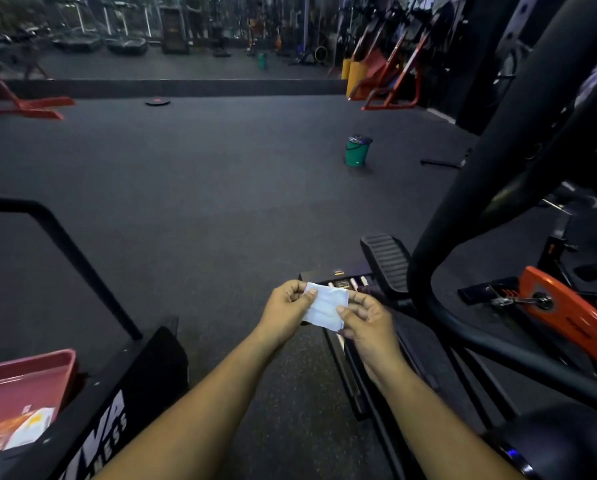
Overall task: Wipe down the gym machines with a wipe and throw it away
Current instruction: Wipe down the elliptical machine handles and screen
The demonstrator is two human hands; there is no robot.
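Both hands hold one white wipe (325, 305) between them: the left hand (285, 312) pinches its ten o'clock corner with curled fingers, the right hand (369, 325) pinches its four o'clock edge, thumb on top. It seems folded, though dim light blurs it. A green bucket (358, 151) stands at one o'clock, well apart.

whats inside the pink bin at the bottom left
The pink bin holds a white and yellow packet and some orange wrapping. Anything deeper is hidden by the bin wall and the frame edge.
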